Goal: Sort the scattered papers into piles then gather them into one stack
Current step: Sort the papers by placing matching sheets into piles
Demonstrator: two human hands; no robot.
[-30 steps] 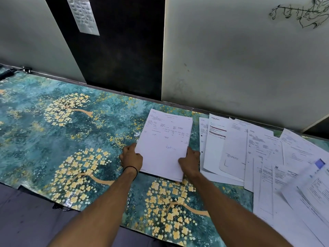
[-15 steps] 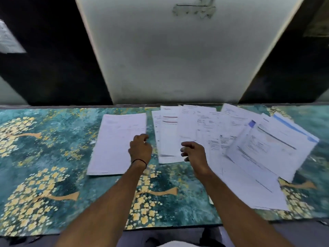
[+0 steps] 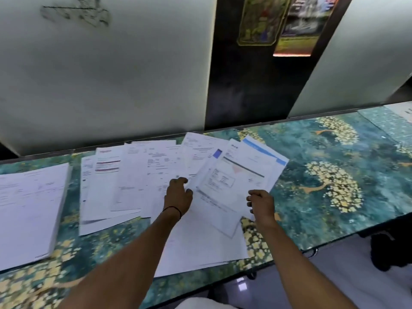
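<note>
Here, papers [image 3: 231, 175] btwn L hand [image 3: 178, 197], R hand [image 3: 259, 202], stack [image 3: 29, 204] leftward

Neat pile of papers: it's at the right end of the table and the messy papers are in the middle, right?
Not quite. The head view shows the neat pile at the left end of the table, not the right. The messy papers are in the middle.

Print on the papers [image 3: 142, 175] and posters [image 3: 296, 25] too blurred to read
</note>
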